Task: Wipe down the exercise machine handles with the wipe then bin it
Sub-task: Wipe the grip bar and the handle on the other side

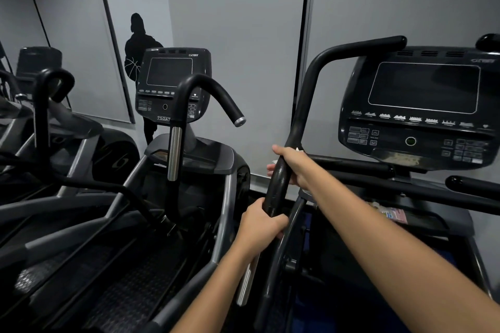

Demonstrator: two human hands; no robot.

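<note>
Both hands clamp black handle [278, 184]: left hand [261, 222] low, right hand [290, 165] above, wipe [299, 149] beneath.

The handle [295, 116] looks like matt black rubbery foam, slightly scuffed lower down. Below it there's a shiny brushed metal tube [246, 282], same on the next machine [174, 153]. Console [422, 105] is glossy black plastic with a smooth dark screen. Footplates [130, 286] are rough textured rubber. Walls [243, 21] are flat matt grey.

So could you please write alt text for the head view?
Both hands grip a black machine handle: right hand above, with a white wipe under it, left hand below. A dark console sits right.
</note>
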